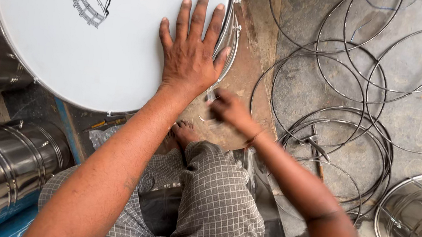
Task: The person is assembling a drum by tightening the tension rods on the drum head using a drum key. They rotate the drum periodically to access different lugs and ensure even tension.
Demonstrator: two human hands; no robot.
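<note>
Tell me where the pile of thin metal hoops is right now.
In the head view, the metal hoops lie on the concrete floor at upper right, right of the white drum and the right hand, above a shiny steel drum shell.

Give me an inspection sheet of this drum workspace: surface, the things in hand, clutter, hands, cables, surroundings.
Surface: bare concrete floor, dusty, with a brownish strip beside the drum.
Things in hand: white drumhead on a chrome-rimmed drum, with a black printed emblem near its top.
Clutter: many thin metal hoops lying overlapped on the floor; a hammer-like tool among them.
Hands: left hand flat on the drumhead, fingers spread; right hand blurred at the drum's rim, what it holds cannot be told.
Cables: nothing seen.
Surroundings: shiny steel drum shells at the left, another steel shell at the lower right; checked cloth over the person's lap, a bare foot showing.
</note>
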